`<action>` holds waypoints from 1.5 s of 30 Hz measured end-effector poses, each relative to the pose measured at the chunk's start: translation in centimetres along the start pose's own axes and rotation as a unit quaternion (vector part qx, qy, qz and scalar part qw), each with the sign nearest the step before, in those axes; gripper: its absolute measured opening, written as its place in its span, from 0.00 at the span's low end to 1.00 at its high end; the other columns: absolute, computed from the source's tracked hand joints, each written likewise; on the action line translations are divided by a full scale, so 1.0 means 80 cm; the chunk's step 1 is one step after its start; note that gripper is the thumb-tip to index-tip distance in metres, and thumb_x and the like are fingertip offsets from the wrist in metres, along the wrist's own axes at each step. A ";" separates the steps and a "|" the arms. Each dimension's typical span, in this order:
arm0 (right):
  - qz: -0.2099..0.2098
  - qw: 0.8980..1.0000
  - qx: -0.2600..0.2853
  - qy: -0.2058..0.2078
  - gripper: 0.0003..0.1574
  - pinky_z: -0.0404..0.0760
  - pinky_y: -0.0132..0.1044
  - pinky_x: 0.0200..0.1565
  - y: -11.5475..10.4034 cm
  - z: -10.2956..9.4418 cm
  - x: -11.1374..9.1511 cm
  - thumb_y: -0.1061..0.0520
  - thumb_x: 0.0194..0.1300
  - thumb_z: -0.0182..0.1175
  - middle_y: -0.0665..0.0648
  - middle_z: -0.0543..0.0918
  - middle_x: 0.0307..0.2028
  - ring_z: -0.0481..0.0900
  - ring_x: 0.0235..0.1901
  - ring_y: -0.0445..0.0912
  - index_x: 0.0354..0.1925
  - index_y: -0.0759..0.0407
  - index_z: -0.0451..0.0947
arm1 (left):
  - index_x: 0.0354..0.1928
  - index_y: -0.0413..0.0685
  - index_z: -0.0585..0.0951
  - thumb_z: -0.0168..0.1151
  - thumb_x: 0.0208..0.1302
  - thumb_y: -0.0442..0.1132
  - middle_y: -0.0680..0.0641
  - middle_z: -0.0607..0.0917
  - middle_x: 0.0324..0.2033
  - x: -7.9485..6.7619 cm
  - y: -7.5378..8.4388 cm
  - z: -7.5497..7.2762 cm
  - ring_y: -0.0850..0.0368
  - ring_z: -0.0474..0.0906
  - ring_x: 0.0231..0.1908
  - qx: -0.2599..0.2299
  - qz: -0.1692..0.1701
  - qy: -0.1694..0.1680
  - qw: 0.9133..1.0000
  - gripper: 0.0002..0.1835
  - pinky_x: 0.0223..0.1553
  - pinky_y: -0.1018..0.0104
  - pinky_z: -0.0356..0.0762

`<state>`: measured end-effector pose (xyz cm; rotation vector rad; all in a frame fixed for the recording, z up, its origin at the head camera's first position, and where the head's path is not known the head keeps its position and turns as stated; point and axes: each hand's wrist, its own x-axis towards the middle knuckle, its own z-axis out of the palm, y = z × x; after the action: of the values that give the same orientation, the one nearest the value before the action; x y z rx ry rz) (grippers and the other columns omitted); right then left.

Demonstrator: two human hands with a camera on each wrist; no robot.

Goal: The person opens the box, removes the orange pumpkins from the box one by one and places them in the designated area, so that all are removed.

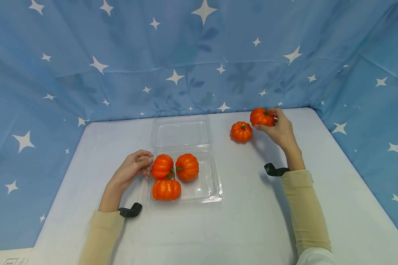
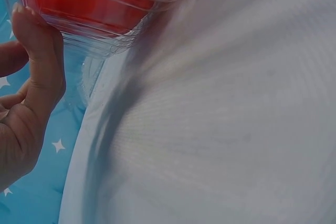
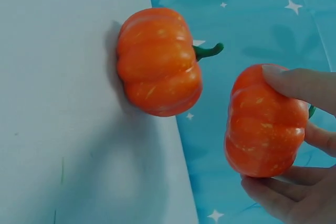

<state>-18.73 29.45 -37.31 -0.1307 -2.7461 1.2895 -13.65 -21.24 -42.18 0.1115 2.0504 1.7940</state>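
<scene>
My right hand (image 1: 281, 129) holds an orange toy pumpkin (image 3: 266, 121) with a green stem above the far right of the table, thumb on one side and fingers on the other. A second toy pumpkin (image 1: 241, 132) stands on the table just left of it. My left hand (image 1: 132, 169) is at the left side of a clear plastic clamshell container (image 1: 207, 180), its fingers loosely bent and touching the wall. Inside the container's base lie three more pumpkins: one back left (image 1: 163, 166), one on the right (image 1: 187, 167), one in front (image 1: 166, 190).
The container's hinged lid (image 1: 181, 131) lies folded back toward the far edge of the white table (image 1: 245, 221). Behind and along both sides hangs a blue curtain (image 1: 136, 48) with white stars. Each wrist wears a black camera band (image 1: 131, 210).
</scene>
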 end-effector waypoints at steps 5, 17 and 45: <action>0.023 1.000 -0.015 -0.010 0.50 0.69 0.65 0.69 0.009 0.003 0.005 0.52 0.64 0.72 0.72 0.65 0.73 0.65 0.69 0.68 0.74 0.65 0.58 | 0.60 0.28 0.67 0.52 0.79 0.34 0.52 0.81 0.29 0.001 -0.001 0.000 0.59 0.76 0.24 -0.003 -0.001 -0.001 1.000 0.17 0.28 0.66 0.82; 0.043 0.998 -0.052 -0.019 0.47 0.67 0.67 0.69 0.029 0.013 0.015 0.58 0.65 0.69 0.76 0.66 0.70 0.64 0.68 0.71 0.72 0.70 0.56 | 0.61 0.26 0.66 0.51 0.79 0.34 0.50 0.80 0.29 0.002 0.001 0.001 0.59 0.76 0.24 -0.004 -0.005 -0.001 1.000 0.18 0.27 0.67 0.82; 0.072 0.989 -0.118 -0.044 0.53 0.64 0.70 0.69 0.044 0.031 0.024 0.58 0.62 0.72 0.77 0.64 0.68 0.64 0.67 0.72 0.74 0.67 0.52 | 0.62 0.28 0.67 0.54 0.79 0.37 0.51 0.81 0.27 0.003 -0.002 0.002 0.59 0.76 0.23 0.002 0.007 0.011 1.000 0.20 0.27 0.67 0.82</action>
<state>-20.82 30.06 -41.50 -0.3047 -3.0066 1.0160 -13.76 -21.03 -42.38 0.1064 2.0730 1.8079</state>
